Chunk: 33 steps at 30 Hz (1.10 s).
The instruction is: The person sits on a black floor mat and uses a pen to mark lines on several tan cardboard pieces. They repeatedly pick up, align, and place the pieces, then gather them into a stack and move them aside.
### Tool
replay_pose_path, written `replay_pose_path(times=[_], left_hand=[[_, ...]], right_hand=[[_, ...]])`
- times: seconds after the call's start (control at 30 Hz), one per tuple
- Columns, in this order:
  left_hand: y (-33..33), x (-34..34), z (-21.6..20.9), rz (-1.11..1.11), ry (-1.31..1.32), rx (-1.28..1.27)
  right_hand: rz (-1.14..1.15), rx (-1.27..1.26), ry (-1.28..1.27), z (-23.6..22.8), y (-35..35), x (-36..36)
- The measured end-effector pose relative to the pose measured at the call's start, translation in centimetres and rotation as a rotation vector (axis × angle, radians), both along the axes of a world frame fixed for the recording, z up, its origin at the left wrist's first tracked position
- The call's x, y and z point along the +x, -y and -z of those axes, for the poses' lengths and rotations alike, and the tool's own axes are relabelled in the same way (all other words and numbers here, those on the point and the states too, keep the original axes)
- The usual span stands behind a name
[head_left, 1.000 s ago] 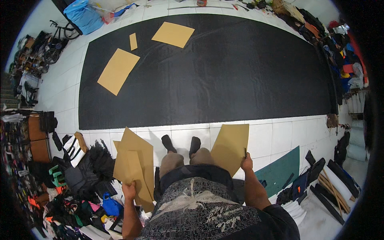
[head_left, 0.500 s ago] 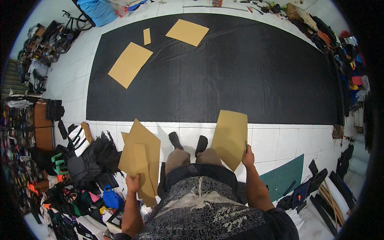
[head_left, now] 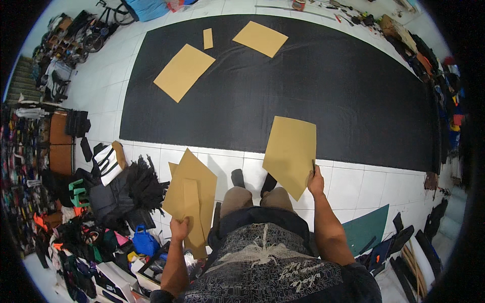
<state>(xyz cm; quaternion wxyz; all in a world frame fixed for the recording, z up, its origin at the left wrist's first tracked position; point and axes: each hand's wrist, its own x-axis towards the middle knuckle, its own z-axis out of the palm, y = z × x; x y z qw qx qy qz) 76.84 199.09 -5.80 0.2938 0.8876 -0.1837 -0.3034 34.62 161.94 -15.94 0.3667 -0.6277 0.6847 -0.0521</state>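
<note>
Right hand (head_left: pixel 316 178): fingers clamped on single cardboard sheet (head_left: pixel 291 153), lifted further over black mat (head_left: pixel 303 81) edge.
Left hand (head_left: pixel 179 228): fingers gripping cardboard stack (head_left: pixel 191 197), unchanged, lower left.

Left hand (head_left: pixel 179 228) fingers hidden (behind cardboard pieces (head_left: pixel 191 199)).

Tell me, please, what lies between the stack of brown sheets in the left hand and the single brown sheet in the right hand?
In the head view, the person's own legs and dark shoes on white floor tiles.

bag workshop — black fabric (head_left: pixel 303 86), patterns
</note>
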Motion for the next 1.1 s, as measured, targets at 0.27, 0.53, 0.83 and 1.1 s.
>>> replay_pose_path(times=[0.27, 0.53, 0.83, 1.1], left_hand=[[-3.1, 6.3, 0.4, 0.055, -0.064, 0.065], [-4.8, 13.6, -0.8, 0.07, 0.03, 0.045], [-1.5, 16.1, -0.4, 0.175, 0.001, 0.018], [1.6, 15.0, -2.0, 0.296, 0.064, 0.102]], right_hand=[[0.298, 0.012, 0.101, 5.9, -3.2, 5.4], [0.668, 0.289, 0.423, 9.5, -9.3, 12.5], [0.892, 0.387, 0.594, 10.1, -11.6, 12.6], [0.837, 0.273, 0.496, 13.2, -12.8, 10.1]])
